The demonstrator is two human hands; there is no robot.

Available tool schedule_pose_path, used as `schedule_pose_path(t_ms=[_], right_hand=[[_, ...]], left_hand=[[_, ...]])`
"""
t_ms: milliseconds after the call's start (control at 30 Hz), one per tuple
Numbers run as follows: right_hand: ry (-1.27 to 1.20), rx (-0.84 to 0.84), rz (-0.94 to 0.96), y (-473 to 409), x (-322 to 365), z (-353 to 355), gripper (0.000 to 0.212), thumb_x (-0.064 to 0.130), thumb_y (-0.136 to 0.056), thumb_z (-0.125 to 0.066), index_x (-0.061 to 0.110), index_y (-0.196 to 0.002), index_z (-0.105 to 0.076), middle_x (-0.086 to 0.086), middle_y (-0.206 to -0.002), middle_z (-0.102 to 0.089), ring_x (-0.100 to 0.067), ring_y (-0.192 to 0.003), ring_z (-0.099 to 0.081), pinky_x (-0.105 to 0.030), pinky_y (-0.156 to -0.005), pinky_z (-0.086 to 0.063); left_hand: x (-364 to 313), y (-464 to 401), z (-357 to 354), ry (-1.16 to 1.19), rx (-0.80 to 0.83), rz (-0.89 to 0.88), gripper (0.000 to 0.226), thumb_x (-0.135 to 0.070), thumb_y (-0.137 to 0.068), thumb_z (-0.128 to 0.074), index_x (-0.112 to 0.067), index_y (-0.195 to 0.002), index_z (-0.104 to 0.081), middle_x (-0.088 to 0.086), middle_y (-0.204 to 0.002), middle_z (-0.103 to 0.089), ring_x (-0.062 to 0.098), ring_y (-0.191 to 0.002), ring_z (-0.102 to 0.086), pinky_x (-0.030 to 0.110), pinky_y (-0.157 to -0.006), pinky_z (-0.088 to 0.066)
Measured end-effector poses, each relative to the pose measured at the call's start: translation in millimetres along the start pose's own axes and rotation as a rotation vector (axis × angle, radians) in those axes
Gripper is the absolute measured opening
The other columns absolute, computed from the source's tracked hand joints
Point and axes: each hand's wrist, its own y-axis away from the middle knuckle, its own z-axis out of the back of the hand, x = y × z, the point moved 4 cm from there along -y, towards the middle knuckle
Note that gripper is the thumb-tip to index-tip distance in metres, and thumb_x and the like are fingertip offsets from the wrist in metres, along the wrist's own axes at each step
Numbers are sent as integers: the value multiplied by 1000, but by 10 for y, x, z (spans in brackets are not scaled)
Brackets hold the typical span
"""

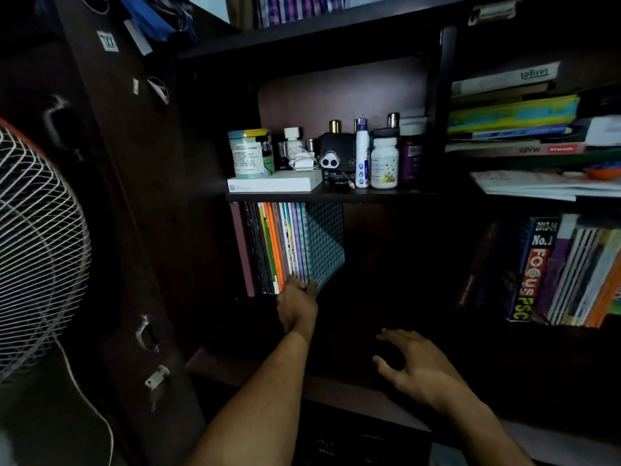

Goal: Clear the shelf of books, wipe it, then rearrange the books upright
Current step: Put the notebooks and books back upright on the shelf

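Observation:
A row of thin books (282, 243) stands upright at the left end of the dark lower shelf (386, 297). The rightmost one, a teal checked book (324, 240), leans slightly right. My left hand (297, 302) reaches into the shelf and presses against the bottom edges of these books, its fingers on the teal one. My right hand (413, 361) hovers with spread fingers over the front of the shelf, holding nothing. The shelf's right part is dark and its surface is hard to make out.
The shelf above carries bottles, a tin (250, 153) and a white box (275, 185). Right compartments hold stacked books (514, 119) and upright books (564, 274). A white fan (37, 250) stands at the left beside the open cabinet door (127, 203).

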Motion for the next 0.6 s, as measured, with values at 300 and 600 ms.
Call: schedule_pose_path(t_ms=[300,600], right_hand=[[8,10,-24,-18,17,13,59,57,-97,-50,32,-150,-41,13,-157,-38,-8,-142,-35,-28,-118,-28],[43,6,-20,-36,12,2,61,56,-97,-50,31,-151,-39,12,-158,-36,-9,-144,-33,-25,-118,-26]], left_hand=[[-123,98,121,32,-205,-233,65,-27,-86,-78,-19,-139,-42,3,-144,-43,25,-131,-47,39,-100,-47],[-94,4,-205,-363,72,-258,134,-70,-77,-66,-15,-153,30,2,-162,34,22,-153,21,61,-118,-10]])
